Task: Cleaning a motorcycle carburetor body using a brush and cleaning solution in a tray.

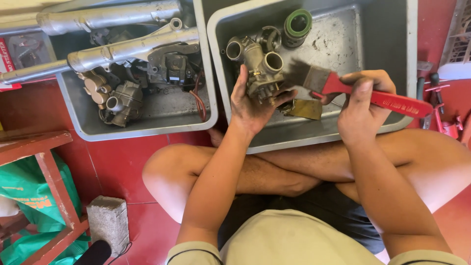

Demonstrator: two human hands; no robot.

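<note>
Over the right grey tub (387, 59), hands grip carburetor (262, 73) and red-handled brush (343, 86).

A person in a beige short-sleeved shirt (289, 238) with dark-trimmed sleeve cuffs and dark shorts (338, 211); forearms and legs bare, grime smudging the left hand (250, 105) and right hand (360, 110).

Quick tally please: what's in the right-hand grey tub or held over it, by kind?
Carburetor, in left hand: 1
Red-handled paintbrush, in right hand: 1
Green-ringed cylinder: 1
Round metal cup: 1
Brass-coloured plate: 1
Total: 5, in the grey tub
</note>
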